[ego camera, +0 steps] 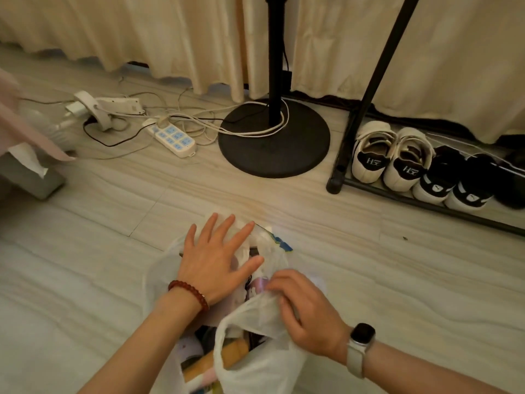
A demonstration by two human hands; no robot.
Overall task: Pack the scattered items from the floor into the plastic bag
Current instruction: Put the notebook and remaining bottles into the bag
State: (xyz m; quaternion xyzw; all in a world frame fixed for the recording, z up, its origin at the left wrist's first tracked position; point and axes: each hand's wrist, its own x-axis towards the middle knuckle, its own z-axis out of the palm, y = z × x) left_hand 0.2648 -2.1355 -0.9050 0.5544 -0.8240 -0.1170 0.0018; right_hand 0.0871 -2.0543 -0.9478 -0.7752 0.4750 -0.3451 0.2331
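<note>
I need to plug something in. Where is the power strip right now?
In the head view, the white power strip lies on the floor at upper left, among tangled cables, just left of the black round stand base.

The only readable marks are on the black heel tabs of the two white sneakers [393,157] on the shoe rack [426,204] at the far right: each shows a white logo like "H5". Nothing else is legible.
</note>
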